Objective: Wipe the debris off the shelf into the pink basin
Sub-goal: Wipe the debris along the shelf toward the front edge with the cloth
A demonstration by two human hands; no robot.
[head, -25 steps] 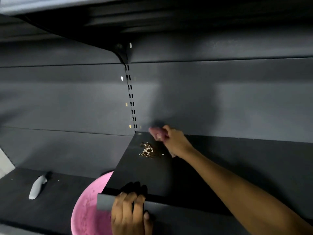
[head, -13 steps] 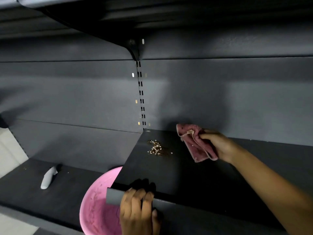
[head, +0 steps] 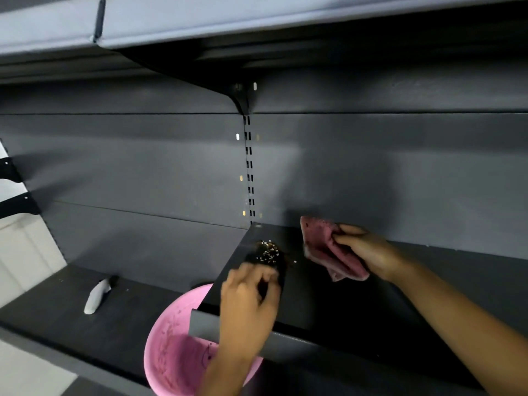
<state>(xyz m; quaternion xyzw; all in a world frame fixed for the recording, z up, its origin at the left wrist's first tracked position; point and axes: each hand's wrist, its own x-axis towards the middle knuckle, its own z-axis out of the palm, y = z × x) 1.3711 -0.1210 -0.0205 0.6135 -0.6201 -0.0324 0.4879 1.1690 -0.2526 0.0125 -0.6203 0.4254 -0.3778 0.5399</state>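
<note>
A small pile of pale crumbs, the debris [head: 267, 252], lies near the back left corner of the dark shelf [head: 328, 304]. My right hand [head: 368, 250] grips a folded pink cloth [head: 328, 250] just right of the debris, held a little off the pile. My left hand [head: 247, 307] is blurred, hovering over the shelf just in front of the debris with its fingers loosely curled and nothing in them. The pink basin [head: 171, 347] sits on the lower shelf, under the dark shelf's front left corner, partly hidden by my left forearm.
A small white object [head: 97, 295] lies on the lower shelf [head: 57, 310] to the left of the basin. A slotted upright [head: 249, 172] runs up the grey back panel. Another shelf [head: 257, 21] overhangs from above. Light floor shows at the left.
My left hand has left the shelf's front lip and moved back toward the debris. The right hand with the cloth has drawn away to the right of the pile.
</note>
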